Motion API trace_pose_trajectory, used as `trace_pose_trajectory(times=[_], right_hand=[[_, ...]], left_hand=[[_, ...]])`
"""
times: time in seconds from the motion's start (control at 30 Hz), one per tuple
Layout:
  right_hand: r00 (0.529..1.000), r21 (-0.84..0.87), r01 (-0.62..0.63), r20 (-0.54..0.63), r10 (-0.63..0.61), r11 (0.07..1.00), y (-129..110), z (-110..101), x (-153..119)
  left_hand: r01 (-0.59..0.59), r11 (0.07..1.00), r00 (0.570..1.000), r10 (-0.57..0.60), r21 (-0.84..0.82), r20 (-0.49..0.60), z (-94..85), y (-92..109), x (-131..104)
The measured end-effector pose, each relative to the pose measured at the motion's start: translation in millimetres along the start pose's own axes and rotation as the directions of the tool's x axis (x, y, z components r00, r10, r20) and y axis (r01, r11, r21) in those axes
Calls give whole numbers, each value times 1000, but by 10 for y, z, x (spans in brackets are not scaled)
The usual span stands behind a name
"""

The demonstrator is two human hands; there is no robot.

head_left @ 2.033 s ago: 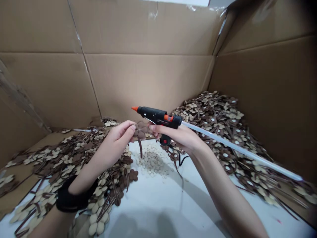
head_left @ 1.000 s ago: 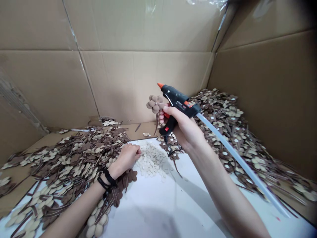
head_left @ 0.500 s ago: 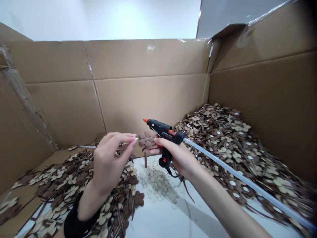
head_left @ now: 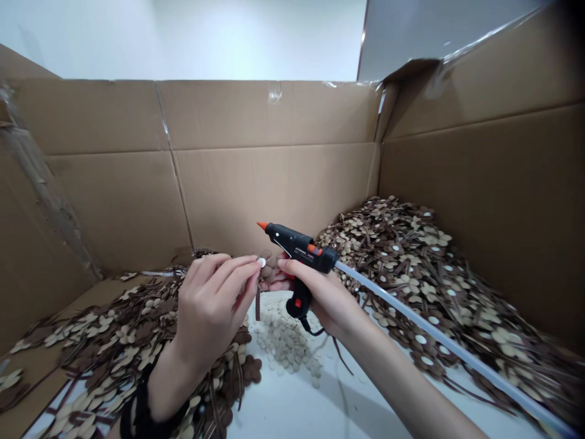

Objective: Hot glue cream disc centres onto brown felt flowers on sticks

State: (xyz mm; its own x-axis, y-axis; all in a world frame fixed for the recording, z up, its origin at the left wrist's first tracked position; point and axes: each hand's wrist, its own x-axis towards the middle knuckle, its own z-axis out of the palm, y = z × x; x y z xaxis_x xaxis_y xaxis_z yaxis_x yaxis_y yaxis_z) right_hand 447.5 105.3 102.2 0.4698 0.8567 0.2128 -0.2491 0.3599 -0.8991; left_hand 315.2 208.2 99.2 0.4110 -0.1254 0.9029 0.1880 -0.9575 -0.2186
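When viewed from the head, shows a glue gun [head_left: 297, 247] near the middle, tilted slightly, its orange nozzle [head_left: 262, 225] pointing up and left, with a long clear glue stick [head_left: 411, 314] running out behind. Holds the glue gun in the right hand [head_left: 336, 299], wrapped around the grip, while also pinching a brown flower [head_left: 268, 272] just below the nozzle end of the glue gun. Holds a small white disc [head_left: 262, 262] in the left hand [head_left: 208, 299], thumb and fingers drawn narrow, left of and below the glue gun, right at the flower. Cannot tell if pressed down or stuck yet.

Below the glue gun, shows a scatter of loose pale discs [head_left: 286, 347] on a white board [head_left: 297, 402]. To the right of the glue gun, shows a tall heap of flowers [head_left: 411, 256], many with a white disc in place, so seemingly finished. To the left of the glue gun, shows a broad spread of beige and brown flowers [head_left: 132, 332], without discs as far as visible, so seemingly left to do. Looks about midway, with one flower nearly complete.

Compared with half a second earlier, shows the disc moved from just beside the flower to its face, and the left hand closer to the glue gun; keeps the same hold on the glue gun in the right hand
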Motion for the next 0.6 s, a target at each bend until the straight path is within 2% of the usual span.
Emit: trace_pose_trajectory(times=[0.17,0.23,0.3,0.37,0.43,0.47,0.53,0.6], right_hand=[[1000,8,22,11,-22,1000,-23,-4,1],[1000,-31,20,-10,-20,999,-16,-21,2],[1000,-112,16,-21,-18,994,1,-47,0],[1000,-208,18,-13,-21,978,14,-68,-10],[999,-286,35,9,-34,958,11,-67,-28],[999,-316,44,16,-41,948,2,-58,-39],[997,-352,71,29,-65,933,-27,-28,-60],[996,-371,90,37,-82,924,-56,-2,-75]], left_hand=[[14,996,1000,-12,-91,22,30,26,10],[93,977,995,-86,-190,45,24,38,19],[254,923,967,-239,-291,86,13,44,28],[457,812,889,-426,-363,166,8,37,37],[624,670,781,-542,-403,309,13,15,49],[682,602,732,-555,-416,396,18,3,56],[749,501,661,-522,-434,539,32,-15,70],[767,464,638,-484,-443,598,46,-15,81]])
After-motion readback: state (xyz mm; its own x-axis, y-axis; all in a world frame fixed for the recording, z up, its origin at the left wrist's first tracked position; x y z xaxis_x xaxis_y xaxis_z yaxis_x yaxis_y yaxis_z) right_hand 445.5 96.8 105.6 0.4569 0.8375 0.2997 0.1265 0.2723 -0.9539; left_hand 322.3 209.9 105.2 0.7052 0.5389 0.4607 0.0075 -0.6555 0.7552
